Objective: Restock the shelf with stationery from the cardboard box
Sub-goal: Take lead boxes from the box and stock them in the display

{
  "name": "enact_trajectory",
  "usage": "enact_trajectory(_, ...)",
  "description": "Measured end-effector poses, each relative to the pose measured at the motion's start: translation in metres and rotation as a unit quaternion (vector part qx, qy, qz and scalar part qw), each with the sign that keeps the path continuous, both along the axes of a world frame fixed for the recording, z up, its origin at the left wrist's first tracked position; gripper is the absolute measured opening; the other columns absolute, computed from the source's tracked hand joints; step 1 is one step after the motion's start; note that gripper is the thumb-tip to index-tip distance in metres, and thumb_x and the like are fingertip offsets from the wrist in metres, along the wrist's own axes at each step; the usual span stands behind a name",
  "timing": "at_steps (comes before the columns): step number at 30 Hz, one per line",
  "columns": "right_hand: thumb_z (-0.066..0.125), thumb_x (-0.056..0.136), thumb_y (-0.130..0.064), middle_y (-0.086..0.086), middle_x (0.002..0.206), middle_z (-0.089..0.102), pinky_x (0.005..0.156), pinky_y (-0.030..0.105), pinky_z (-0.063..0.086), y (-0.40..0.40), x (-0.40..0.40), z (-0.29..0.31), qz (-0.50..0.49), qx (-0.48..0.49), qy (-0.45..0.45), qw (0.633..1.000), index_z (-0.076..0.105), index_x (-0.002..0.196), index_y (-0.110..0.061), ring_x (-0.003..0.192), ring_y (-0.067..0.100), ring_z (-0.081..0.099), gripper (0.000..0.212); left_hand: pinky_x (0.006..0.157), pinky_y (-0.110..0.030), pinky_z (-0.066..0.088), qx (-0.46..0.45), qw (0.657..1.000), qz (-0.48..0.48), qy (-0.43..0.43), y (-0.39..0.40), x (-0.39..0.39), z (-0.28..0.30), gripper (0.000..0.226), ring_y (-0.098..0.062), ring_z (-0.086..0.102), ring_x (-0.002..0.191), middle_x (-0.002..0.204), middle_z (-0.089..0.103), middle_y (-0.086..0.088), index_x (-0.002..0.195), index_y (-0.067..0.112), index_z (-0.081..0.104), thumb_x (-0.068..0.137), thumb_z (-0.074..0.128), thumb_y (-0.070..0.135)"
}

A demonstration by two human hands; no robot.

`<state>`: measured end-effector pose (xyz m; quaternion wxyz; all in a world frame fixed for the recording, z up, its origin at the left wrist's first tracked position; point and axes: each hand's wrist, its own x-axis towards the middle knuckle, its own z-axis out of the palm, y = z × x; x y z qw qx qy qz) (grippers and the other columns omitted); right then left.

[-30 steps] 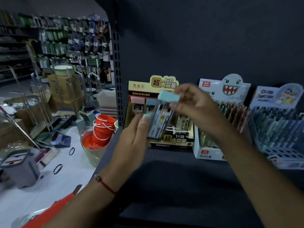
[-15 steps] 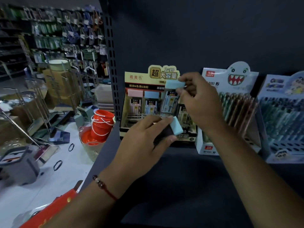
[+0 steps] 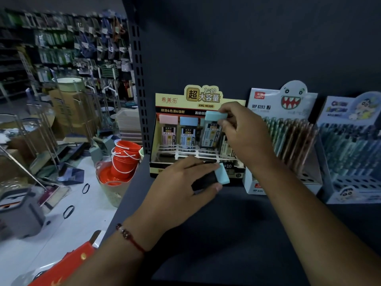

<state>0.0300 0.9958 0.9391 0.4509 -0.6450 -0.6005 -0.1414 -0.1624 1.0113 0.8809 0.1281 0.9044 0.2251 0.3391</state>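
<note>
On dark shelf [image 3: 237, 223]: display boxes [image 3: 198, 102] | left: cluttered shop floor [image 3: 82, 203]

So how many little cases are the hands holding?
2: the right hand holds one case at the yellow display box; the left hand grips another lower down.

- Both forearms bare, no sleeves in view.
- Left wrist wears a thin red cord bracelet [image 3: 132, 240] strung with a few dark beads.
- Right wrist bare.
</note>
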Motion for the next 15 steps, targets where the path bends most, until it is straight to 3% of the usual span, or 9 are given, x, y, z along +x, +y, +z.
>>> enact_trajectory(8,0.058,0.095,-0.016,-0.008,0.104,0.066,0.084,0.035,0.054,-0.0021,-0.0026,0.0005,0.030,-0.021,0.019,0.999,0.061,0.115,-0.023,0.099,0.010,0.063,0.021,0.077,-0.003,0.037,-0.016,1.000,0.001,0.008,-0.0007,0.0003,-0.0008,0.048,0.002,0.052,0.101,0.110,0.054,0.023,0.133,0.039,0.059,0.090,0.052,0.058)
enact_trajectory(15,0.058,0.096,-0.018,-0.013,0.097,0.060,0.072,0.025,0.049,0.0016,-0.0031,-0.0050,0.004,-0.035,0.010,0.999,0.061,0.115,-0.025,0.089,0.009,0.060,0.020,0.080,-0.003,0.037,-0.020,1.000,-0.002,0.006,-0.0022,0.0003,-0.0004,0.050,0.003,0.051,0.104,0.114,0.055,0.023,0.133,0.039,0.058,0.090,0.049,0.061)
